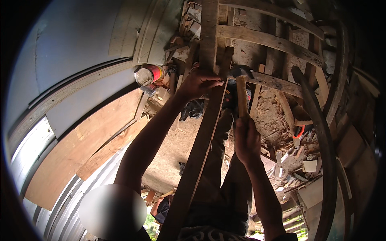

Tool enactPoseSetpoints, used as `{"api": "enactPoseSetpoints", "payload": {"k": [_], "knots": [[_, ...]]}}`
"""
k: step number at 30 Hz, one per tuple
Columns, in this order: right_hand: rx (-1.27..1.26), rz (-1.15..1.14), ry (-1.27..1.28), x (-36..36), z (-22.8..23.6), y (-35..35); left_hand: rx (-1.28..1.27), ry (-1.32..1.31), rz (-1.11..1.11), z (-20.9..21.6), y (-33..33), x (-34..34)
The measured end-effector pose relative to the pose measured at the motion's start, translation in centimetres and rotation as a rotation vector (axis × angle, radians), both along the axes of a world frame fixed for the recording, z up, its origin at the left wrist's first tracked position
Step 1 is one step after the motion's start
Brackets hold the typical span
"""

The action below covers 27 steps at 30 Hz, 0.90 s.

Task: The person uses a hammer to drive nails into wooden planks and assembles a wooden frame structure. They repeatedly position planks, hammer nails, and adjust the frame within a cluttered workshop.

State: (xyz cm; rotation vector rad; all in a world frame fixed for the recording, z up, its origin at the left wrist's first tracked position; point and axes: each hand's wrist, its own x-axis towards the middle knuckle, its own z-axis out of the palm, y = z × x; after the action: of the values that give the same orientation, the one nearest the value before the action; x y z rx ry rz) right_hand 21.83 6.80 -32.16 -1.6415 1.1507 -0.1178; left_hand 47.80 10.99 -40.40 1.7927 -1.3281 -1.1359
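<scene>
My right hand (pixel 246 138) is wrapped round the wooden handle of a hammer (pixel 241 98), whose dark head lies beside a long wooden beam (pixel 201 156). The beam runs from near my body up to a wooden frame (pixel 267 35). On the beam's left side, close to the hammer head, my left hand (pixel 200 84) has its fingers drawn together in a pinch. Whatever sits between those fingertips is too small to make out. Under the hammer, a dark shoe is partly hidden by the beam.
A red and white tin (pixel 148 75) stands left of my left hand, near scrap wood. At the right, a curved dark timber (pixel 323 160) rises near a saw with an orange handle (pixel 299 131). Offcuts and shavings litter the floor. Another person (pixel 163 209) shows at the bottom.
</scene>
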Motion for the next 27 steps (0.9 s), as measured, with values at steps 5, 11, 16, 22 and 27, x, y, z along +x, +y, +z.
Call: {"api": "enactPoseSetpoints", "payload": {"k": [5, 11, 16, 22, 27], "knots": [[0.062, -0.042, -0.054, 0.3, 1.4, 0.4, -0.168, 0.124, 0.14, -1.0, 0.1, -0.8], [0.057, -0.033, -0.008, -0.1, 1.5, 0.7, -0.205, -0.069, 0.049, -0.5, -0.4, -0.4], [0.048, -0.061, 0.039, 0.1, 1.2, 1.0, -0.09, 0.008, 0.052, 0.4, -0.6, -0.3], [0.107, -0.051, 0.094, -0.1, 2.5, 0.6, -0.052, 0.081, 0.055, 0.1, -0.2, -0.6], [-0.103, 0.017, 0.024, -0.2, 0.8, 1.5, -0.066, 0.01, -0.014, 0.5, -0.6, 0.0]]}}
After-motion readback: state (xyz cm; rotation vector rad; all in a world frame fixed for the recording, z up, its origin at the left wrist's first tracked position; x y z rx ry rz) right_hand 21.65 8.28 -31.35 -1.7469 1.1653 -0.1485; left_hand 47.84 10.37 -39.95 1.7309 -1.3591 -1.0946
